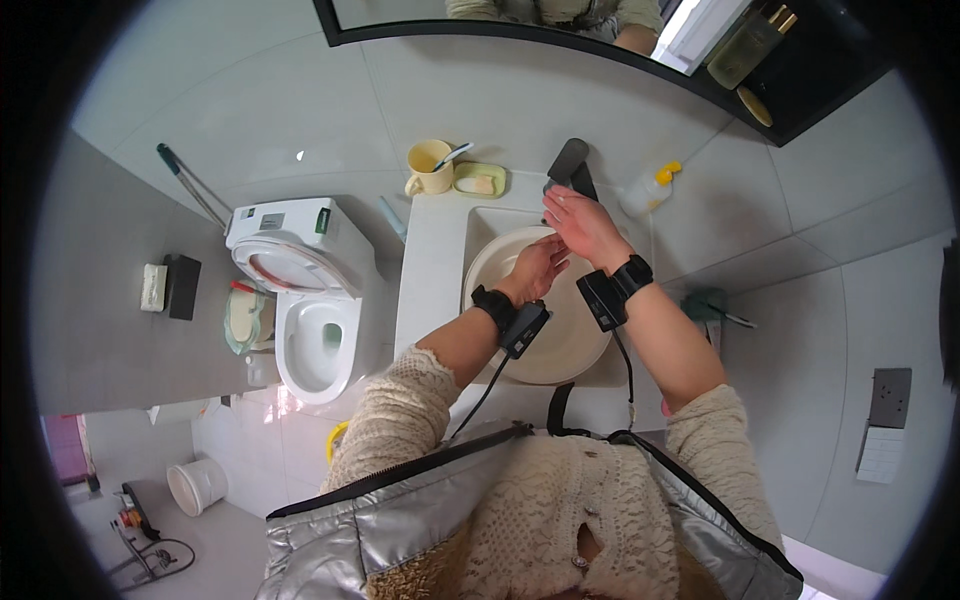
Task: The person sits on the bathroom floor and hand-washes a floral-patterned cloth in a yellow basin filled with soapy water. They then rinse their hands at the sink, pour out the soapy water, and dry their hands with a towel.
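Note:
My left hand [537, 268] hovers over a round cream basin [487, 259] set in the white sink [480, 219]. Its fingers are spread a little and nothing is in them. Just above and to the right, my right hand [583, 225] is raised with its fingers stretched out, below the dark grey faucet [570, 159]. It looks empty. The two hands are close together near the fingertips of the left; whether they touch I cannot tell. Black wristbands with small boxes sit on both wrists. The basin's contents are hard to make out.
Left of the faucet stand a yellow mug [427, 166] with a toothbrush [454, 155] and a green soap dish [480, 181] holding soap. A pump bottle [651, 193] with a yellow top stands to the right. A toilet [315, 349] with its lid raised is left of the counter [427, 277].

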`<state>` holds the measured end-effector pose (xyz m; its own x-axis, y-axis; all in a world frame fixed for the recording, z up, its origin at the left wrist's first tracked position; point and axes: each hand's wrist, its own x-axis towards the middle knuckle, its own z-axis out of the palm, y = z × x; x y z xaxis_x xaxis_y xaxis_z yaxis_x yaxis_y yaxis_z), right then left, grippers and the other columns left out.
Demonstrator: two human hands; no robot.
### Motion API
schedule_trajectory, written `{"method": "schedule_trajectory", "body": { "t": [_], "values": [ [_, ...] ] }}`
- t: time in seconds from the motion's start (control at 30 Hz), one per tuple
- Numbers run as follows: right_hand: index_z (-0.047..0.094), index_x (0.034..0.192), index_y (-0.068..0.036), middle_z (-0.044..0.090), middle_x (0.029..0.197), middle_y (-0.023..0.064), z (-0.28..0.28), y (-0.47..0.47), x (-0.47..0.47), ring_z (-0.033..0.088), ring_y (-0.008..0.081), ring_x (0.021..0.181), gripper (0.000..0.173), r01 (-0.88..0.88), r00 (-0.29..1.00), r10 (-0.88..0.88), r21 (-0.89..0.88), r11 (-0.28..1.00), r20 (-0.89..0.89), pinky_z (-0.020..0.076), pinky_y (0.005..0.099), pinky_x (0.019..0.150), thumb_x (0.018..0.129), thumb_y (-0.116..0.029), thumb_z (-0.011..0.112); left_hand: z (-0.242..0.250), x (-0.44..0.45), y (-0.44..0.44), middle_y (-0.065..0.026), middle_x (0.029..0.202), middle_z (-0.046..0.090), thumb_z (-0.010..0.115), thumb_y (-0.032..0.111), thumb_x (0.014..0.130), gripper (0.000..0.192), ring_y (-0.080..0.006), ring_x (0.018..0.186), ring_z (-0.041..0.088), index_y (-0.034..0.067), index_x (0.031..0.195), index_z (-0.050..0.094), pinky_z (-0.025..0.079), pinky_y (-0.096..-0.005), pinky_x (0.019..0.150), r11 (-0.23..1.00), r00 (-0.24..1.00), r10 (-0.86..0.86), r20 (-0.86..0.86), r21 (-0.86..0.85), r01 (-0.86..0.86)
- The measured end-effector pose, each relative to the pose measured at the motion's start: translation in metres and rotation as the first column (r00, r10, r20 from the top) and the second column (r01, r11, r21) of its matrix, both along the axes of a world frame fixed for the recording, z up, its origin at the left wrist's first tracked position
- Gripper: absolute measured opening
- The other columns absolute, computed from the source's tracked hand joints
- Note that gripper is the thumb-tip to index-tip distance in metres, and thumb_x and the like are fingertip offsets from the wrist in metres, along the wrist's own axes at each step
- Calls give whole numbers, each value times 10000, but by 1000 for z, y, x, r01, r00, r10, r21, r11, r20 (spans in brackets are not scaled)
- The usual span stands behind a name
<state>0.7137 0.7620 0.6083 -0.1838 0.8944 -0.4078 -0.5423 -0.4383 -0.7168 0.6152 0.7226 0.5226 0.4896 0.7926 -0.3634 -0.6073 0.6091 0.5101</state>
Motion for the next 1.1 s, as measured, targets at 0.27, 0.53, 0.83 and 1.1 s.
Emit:
{"method": "schedule_trajectory", "body": {
  "t": [0.27,0.53,0.83,1.1],
  "values": [
    [328,1275,84,377,1321,186,-2,11,-8,369,272,1246,413,42,998,-41,25,999,-50,292,351,1057,885,-19,415,-13,13,17,-25,1061,566,425,145,931,241,-135,953,536,52,1143,492,427,-277,867,999,1000,8,16,-40,-8],
    [391,1226,79,446,1263,165,9,9,4,424,263,1205,350,23,994,-8,139,990,-108,336,341,1026,899,-41,423,-30,31,25,-69,1078,554,385,69,908,231,-165,966,538,25,1107,494,425,-291,884,999,990,33,135,-36,-28],
    [540,982,-56,591,964,58,-81,-37,56,560,167,880,117,331,575,-534,420,845,620,434,274,756,883,-73,480,-59,58,31,-81,951,567,350,130,936,191,-188,866,561,35,989,507,466,-338,807,994,977,6,212,-112,18],
    [525,957,-16,599,854,96,-134,-26,28,561,182,784,204,95,579,-291,292,952,762,440,315,681,891,-204,481,-43,47,37,-38,877,551,383,221,942,209,-175,815,541,61,999,505,468,-331,744,963,998,-42,49,-266,54]
  ]
}}
